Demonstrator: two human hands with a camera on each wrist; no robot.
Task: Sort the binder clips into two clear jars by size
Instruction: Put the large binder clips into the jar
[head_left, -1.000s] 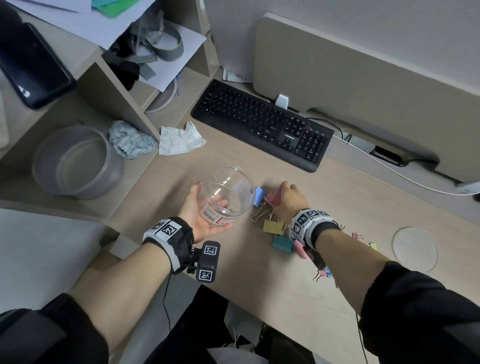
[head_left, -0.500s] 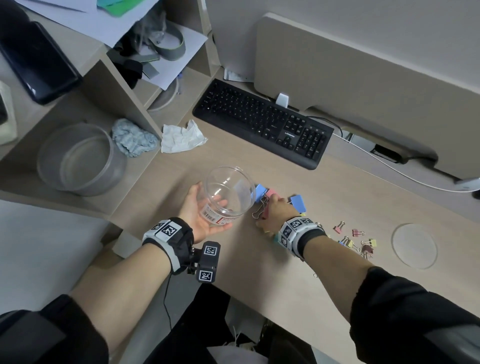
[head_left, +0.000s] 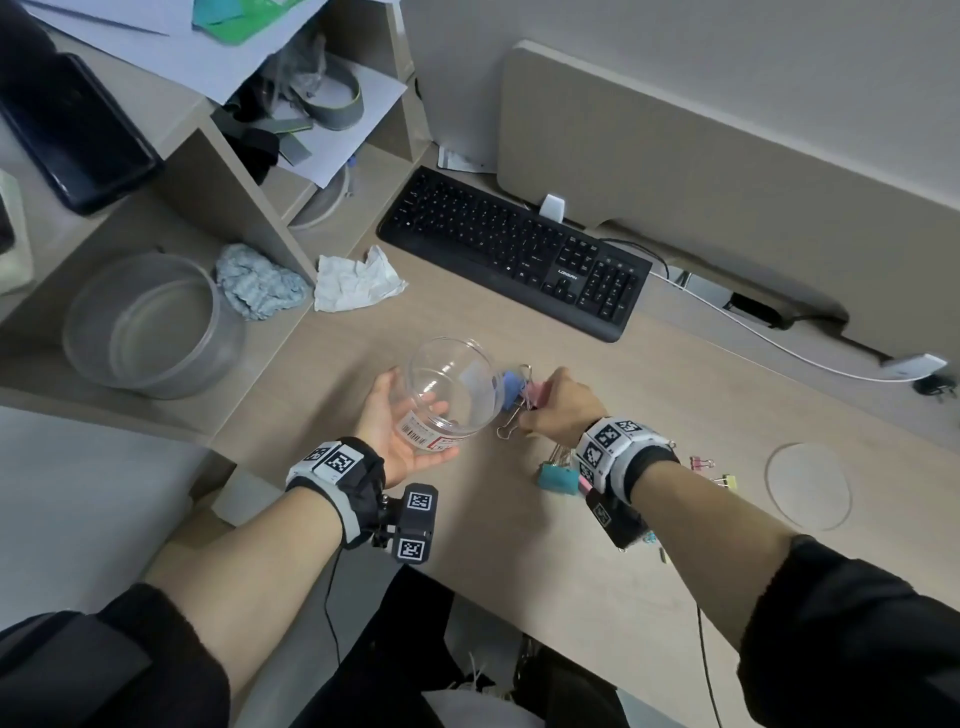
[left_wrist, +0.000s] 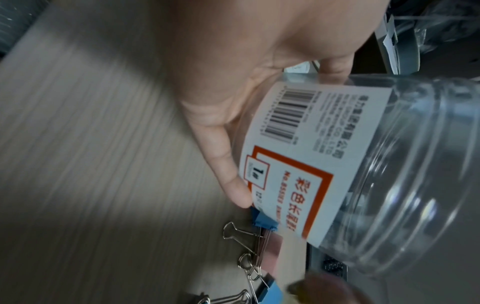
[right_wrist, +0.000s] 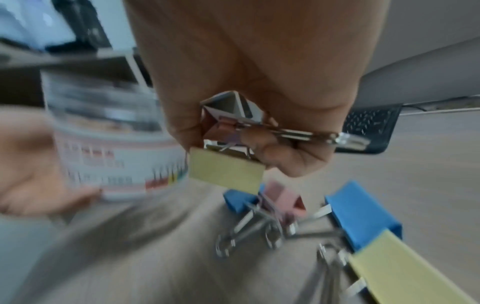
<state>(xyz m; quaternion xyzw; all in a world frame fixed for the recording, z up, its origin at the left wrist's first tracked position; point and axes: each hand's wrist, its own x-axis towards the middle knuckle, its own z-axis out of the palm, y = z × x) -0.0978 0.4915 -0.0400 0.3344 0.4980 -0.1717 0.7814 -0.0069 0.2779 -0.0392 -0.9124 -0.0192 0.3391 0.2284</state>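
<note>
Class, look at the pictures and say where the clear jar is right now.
In the head view the clear jar sits tilted in the left hand above the desk's near edge, just left of the right hand and below the keyboard.

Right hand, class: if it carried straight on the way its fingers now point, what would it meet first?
Most likely the clear jar held in the left hand. The right hand, gripping large binder clips, points toward its wall; depth is unclear.
</note>
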